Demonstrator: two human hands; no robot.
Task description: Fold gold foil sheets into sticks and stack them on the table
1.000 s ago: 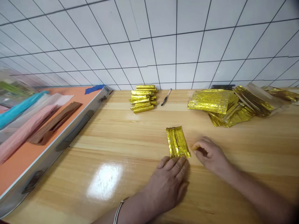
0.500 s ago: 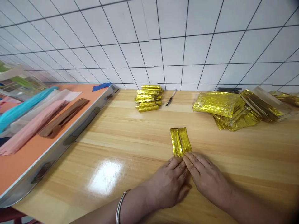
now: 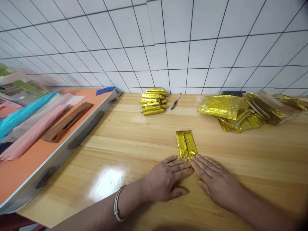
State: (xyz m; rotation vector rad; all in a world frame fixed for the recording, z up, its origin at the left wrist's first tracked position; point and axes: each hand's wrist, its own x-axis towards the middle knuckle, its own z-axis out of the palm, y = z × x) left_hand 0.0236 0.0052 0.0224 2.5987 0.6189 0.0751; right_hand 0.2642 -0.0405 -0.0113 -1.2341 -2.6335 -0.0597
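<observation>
A folded piece of gold foil (image 3: 191, 142) lies flat on the wooden table, with its two side flaps meeting along a middle seam. My left hand (image 3: 167, 178), with a silver bangle at the wrist, rests flat with fingers stretched over the foil's near end. From the other side my right hand (image 3: 214, 179) lies flat too, its fingertips on the near right corner. The fingertips of both hands almost meet there and cover the near edge of the foil. Neither hand grips anything.
Several gold foil rolls (image 3: 154, 102) are stacked by the tiled wall, beside a pen (image 3: 176, 101). Flat gold foil sheets (image 3: 220, 107) lie heaped at the back right. On the left, an orange board (image 3: 79, 123) with a raised metal edge carries folded crepe paper (image 3: 67, 123).
My fingers have gone from bent and pressed together at the foil's near end to stretched out flat. My left thumb now sticks out from the hand.
</observation>
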